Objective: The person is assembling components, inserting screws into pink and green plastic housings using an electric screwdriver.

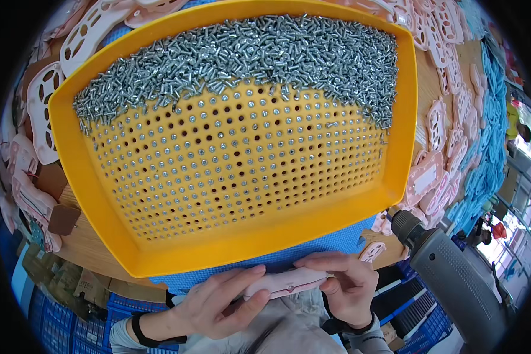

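Close to my body, I hold a pale pink curved plastic piece (300,281) lengthwise between both hands. My left hand (221,300) grips its left end, with thumb and fingers on either side. The right end is pinched by my right hand (351,283), fingers curled over it. A seam runs along its near edge, with a small round spot that may be a screw. Just beyond my hands stands a yellow tray (189,261) with a perforated floor. Loose silver screws (259,53) are heaped along its far side, and many holes hold screws.
A dark grey electric screwdriver (454,277) stands at the right, close to my right hand. Pink plastic parts (433,177) and light blue parts (489,124) lie along the right. White and pink pieces (38,112) lie at the left. A blue mat (330,239) sits under the tray.
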Motion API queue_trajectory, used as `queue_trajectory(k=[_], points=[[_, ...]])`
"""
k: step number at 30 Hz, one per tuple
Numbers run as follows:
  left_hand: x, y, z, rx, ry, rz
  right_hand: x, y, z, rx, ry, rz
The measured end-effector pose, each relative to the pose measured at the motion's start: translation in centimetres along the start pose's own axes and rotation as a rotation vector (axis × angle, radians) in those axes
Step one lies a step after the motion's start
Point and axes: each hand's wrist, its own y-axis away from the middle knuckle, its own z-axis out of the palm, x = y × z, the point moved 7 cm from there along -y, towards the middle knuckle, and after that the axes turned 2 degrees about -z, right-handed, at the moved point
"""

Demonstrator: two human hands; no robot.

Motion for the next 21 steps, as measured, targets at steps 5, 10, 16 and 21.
queue_trajectory(k=[5,10,16,21], points=[[-0.4,-0.8,-0.3,-0.012,0.097,-0.069,0.3,0.3,-0.6,0.124,-0.111,-0.023],[-1.2,-0.7,-0.8,-0.043,0.382,-0.288,0.3,0.5,0.4,0.172,-0.150,-0.086],[-2.7,-0.3,-0.8,-0.003,0.661,-0.624,-0.3,-0.2,0.9,0.123,-0.084,-0.128],[-1.5,-1.2,-1.4,0.005,0.517,-0.387,-1.5,-0.8,1.2,0.007,0.109,-0.189]])
